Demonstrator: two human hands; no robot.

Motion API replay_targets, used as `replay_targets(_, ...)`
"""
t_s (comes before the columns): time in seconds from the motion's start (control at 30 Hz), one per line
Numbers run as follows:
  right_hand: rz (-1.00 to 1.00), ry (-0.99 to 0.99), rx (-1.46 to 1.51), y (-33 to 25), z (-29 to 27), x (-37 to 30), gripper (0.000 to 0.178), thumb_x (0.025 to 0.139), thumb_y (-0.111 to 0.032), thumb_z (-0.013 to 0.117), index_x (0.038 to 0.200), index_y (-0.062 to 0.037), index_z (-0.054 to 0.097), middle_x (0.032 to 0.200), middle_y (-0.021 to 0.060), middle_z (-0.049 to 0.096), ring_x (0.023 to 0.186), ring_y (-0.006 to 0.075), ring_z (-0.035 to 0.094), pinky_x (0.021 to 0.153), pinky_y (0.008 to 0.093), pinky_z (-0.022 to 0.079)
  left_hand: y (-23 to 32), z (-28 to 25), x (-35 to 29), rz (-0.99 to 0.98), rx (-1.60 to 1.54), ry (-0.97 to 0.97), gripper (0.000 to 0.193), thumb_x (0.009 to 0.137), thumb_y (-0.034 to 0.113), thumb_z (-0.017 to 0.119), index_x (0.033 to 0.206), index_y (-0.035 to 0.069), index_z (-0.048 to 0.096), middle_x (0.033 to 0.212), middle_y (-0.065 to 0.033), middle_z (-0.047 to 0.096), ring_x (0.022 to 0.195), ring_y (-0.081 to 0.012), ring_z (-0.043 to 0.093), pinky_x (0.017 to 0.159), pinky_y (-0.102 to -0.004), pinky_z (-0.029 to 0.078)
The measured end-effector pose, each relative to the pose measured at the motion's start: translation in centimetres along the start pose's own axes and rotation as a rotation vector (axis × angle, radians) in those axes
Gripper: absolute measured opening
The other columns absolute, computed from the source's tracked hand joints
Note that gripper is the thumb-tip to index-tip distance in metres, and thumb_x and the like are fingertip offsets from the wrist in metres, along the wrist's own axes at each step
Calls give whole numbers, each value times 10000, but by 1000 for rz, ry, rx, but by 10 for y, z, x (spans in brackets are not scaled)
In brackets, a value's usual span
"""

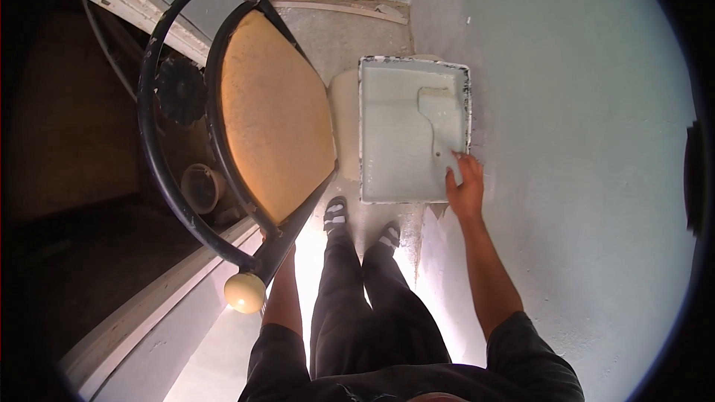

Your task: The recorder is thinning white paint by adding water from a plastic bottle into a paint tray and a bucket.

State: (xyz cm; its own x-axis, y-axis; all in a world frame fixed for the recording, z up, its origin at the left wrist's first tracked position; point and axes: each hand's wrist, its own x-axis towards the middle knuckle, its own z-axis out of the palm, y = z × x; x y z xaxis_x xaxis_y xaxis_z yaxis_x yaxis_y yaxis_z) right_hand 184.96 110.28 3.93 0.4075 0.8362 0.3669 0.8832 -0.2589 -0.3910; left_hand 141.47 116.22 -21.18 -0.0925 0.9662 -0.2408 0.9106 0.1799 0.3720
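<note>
A rectangular paint tray [395,149] with pale paint and a stained rim lies below me, just ahead of my shoes. In its right half sits a flat pale paint tool [441,113] with a narrow stem pointing toward me. My right hand [466,187] reaches over the tray's near right corner, thumb and fingertips closed on the end of that stem. My left forearm [283,294] rises to the back rail of a black metal chair [167,171]. The rail hides my left hand.
The chair has a yellow seat [272,115] and cream knobs [245,292] and stands close on my left, touching the tray's left side. A pale blue wall [581,141] fills the right. A small pot [199,186] and a dark round object [179,89] lie under the chair.
</note>
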Motion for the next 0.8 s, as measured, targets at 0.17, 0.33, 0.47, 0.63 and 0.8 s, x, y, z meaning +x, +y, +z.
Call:
replay_targets(0.17, 55, -63, 126, -36, 12, -35, 380, 806, -2, 643, 1181, -64, 649, 1135, 146, 627, 1058, 355, 569, 935, 415, 453, -53, 24, 12, 142, 177, 26, 642, 856, 265, 719, 1377, -18, 471, 1407, -275, 477, 1329, -455, 416, 1131, -504, 308)
replay_targets(0.33, 129, -171, 167, -57, 15, -54, 363, 813, -20, 652, 1172, -74, 648, 1141, 142, 621, 1069, 347, 565, 940, 418, 457, -29, -11, -19, 269, -2, 41, 511, 824, 140, 721, 1284, 4, 543, 1314, -277, 536, 1203, -439, 526, 1047, -484, 415)
replay_targets(0.47, 68, -391, 255, -56, 24, -82, 339, 797, -88, 680, 1134, -73, 648, 1119, 127, 625, 1050, 337, 567, 911, 436, 469, 41, -71, -57, 528, -253, -16, 330, 767, 11, 695, 1077, 0, 582, 960, -191, 574, 870, -372, 600, 757, -458, 519)
replay_targets(0.63, -54, -709, 353, -100, 30, -100, 673, 758, -308, 775, 1346, -97, 523, 1292, 137, 568, 1166, 348, 538, 1006, 461, 428, 112, -183, -110, 739, -437, -135, 302, 707, 78, 730, 982, 37, 611, 874, -148, 608, 753, -341, 598, 690, -412, 510)
replay_targets(0.8, -103, -738, 509, -110, 16, -107, 829, 662, -336, 832, 1383, -92, 503, 1358, 124, 554, 1265, 332, 502, 1067, 444, 394, 176, -230, -126, 740, -518, -285, 318, 716, 86, 743, 1004, 19, 628, 890, -140, 611, 754, -307, 630, 654, -370, 536)
